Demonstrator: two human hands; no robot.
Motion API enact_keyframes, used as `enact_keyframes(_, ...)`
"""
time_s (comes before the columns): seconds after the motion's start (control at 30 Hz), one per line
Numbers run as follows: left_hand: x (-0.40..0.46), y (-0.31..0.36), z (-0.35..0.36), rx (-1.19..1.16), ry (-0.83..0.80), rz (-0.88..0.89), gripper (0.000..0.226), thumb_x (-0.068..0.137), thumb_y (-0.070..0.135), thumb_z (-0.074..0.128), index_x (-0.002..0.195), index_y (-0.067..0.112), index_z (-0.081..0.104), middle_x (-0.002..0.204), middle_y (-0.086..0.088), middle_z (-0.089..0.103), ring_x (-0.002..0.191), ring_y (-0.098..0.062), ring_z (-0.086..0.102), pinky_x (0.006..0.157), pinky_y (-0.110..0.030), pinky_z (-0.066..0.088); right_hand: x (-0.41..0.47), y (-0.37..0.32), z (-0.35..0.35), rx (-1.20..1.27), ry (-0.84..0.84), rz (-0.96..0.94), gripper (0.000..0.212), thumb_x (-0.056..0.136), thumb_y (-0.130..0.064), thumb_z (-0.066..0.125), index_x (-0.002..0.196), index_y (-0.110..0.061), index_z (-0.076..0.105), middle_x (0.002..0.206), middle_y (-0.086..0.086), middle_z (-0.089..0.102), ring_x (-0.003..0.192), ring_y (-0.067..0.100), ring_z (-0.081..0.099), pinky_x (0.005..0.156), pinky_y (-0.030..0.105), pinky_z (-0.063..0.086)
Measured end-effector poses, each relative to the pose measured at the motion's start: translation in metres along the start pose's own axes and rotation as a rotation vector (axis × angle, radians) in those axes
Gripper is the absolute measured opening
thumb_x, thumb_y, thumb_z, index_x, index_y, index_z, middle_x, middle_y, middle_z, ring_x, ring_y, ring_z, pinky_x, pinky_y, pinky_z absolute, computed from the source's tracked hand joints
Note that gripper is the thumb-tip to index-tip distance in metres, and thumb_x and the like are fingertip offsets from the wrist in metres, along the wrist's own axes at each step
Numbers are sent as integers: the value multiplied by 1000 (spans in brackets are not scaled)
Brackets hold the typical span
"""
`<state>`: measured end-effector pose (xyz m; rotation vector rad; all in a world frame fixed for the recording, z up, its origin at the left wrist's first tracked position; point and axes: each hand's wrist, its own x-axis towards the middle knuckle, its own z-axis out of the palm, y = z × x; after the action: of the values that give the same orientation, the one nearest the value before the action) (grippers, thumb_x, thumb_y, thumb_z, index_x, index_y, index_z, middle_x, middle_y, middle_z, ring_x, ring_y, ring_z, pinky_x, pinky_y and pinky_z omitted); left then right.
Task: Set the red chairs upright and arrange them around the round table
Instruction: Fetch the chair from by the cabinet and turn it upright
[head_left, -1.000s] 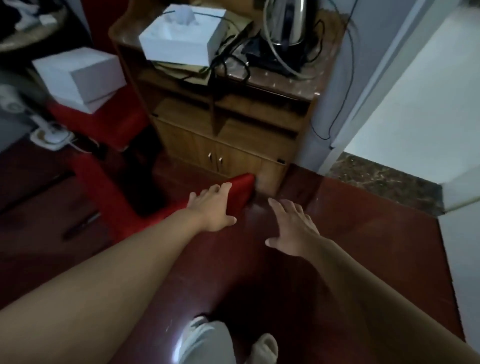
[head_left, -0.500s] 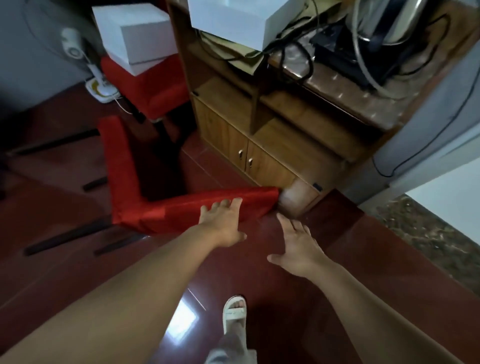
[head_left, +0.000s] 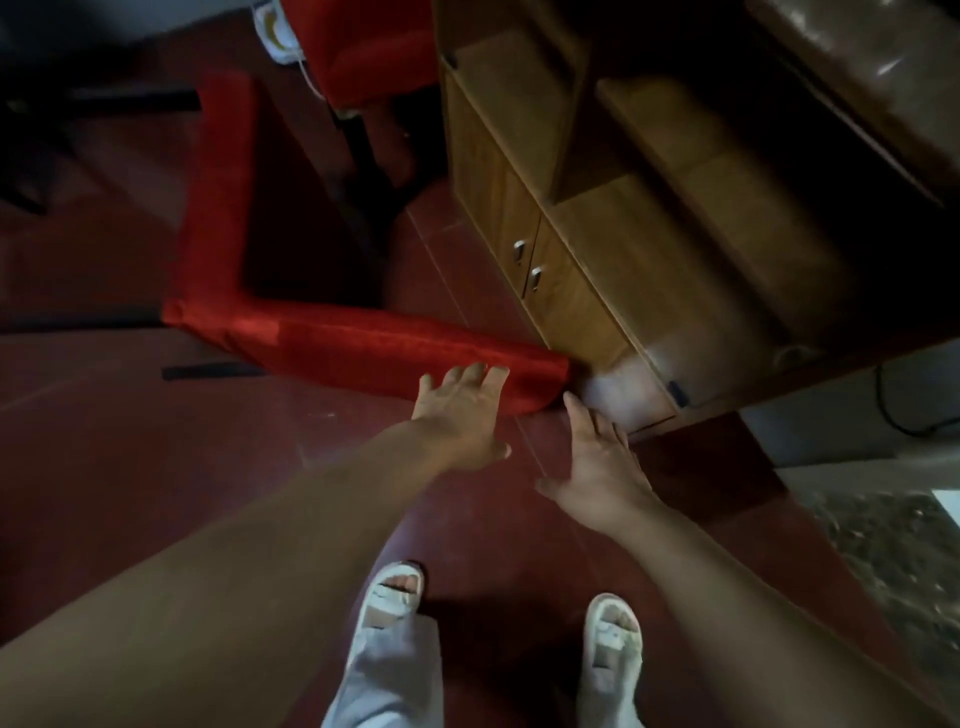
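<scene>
Chair (head_left: 332, 343): red velvety fabric cover, tipped on its side on the floor, L-shaped from above; one padded panel running toward the cabinet, the other running away up the frame; rounded end just beside the cabinet's base corner; black legs sticking out to the left.
Second chair (head_left: 374, 57): same red fabric, at the top of the frame by the cabinet's far end, only partly in view.
Left hand (head_left: 460, 410): fingers straight and slightly spread, fingertips laid on the near edge of the fallen chair's padded panel close to its rounded end; gripping nothing.
Right hand (head_left: 597, 457): spread flat, fingers extended, just beside the chair's rounded end; contact with the fabric not clear; holding nothing.
Cabinet (head_left: 597, 291): light brown wood grain, two small doors with metal handles, open shelves above.
Floor (head_left: 130, 467): dark red glossy tiles with thin joints, faint reflections.
Feet: pale open-toed sandals (head_left: 610, 644), light trouser leg over the left one.
</scene>
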<state>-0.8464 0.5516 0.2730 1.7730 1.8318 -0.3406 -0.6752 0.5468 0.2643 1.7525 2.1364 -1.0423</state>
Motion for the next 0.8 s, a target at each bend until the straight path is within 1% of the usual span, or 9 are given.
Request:
enact_keyframes(0.1, 22, 15, 32, -4, 45, -28, 101, 78, 47, 71, 151, 23, 6, 158, -4, 13, 145, -25, 14, 114, -53, 17, 23, 33, 14, -43, -8, -63, 108, 77, -39, 76, 152, -25, -1, 154, 5, 19, 142, 25, 17, 112, 39, 27)
enact_keyframes(0.27, 74, 27, 75, 62, 154, -20, 101, 79, 43, 71, 151, 24, 3, 159, -4, 7, 147, -25, 5, 114, -54, 10, 76, 76, 48, -21, 64, -107, 106, 79, -39, 74, 152, -25, -1, 155, 5, 18, 142, 24, 18, 115, 40, 26)
enact_keyframes(0.43, 130, 16, 113, 170, 316, 10, 105, 78, 41, 72, 151, 24, -1, 160, -3, -1, 147, -26, -2, 115, -53, 4, 132, 100, 94, 59, 205, -130, 106, 79, -39, 73, 152, -25, -3, 157, 4, 12, 144, 25, 15, 115, 42, 25)
enact_keyframes(0.53, 156, 9, 133, 266, 398, 36, 106, 79, 42, 71, 151, 23, -4, 160, -4, -1, 147, -26, -1, 115, -53, 3, 160, 107, 116, 136, 333, -150, 107, 79, -34, 75, 152, -23, -3, 156, 7, 14, 144, 25, 15, 115, 40, 24)
enact_keyframes(0.6, 171, 8, 144, 307, 457, 62, 107, 79, 41, 72, 150, 24, -6, 159, -3, 2, 146, -27, 2, 115, -53, 3, 178, 113, 129, 171, 399, -155, 109, 79, -27, 76, 152, -23, -5, 155, 8, 16, 143, 25, 15, 115, 39, 23)
enact_keyframes(0.67, 185, 5, 152, 335, 554, 92, 107, 77, 41, 73, 150, 27, -4, 157, -3, 11, 145, -27, 9, 115, -53, 6, 197, 120, 142, 190, 451, -167, 108, 79, -22, 75, 152, -22, -5, 154, 10, 19, 142, 26, 20, 113, 38, 26)
enact_keyframes(0.8, 206, -4, 162, 409, 734, 155, 109, 67, 46, 79, 149, 32, 9, 147, 2, 33, 135, -24, 28, 112, -50, 18, 232, 132, 164, 225, 456, -179, 93, 86, -26, 69, 151, -13, 4, 151, 13, 27, 137, 26, 34, 106, 33, 36)
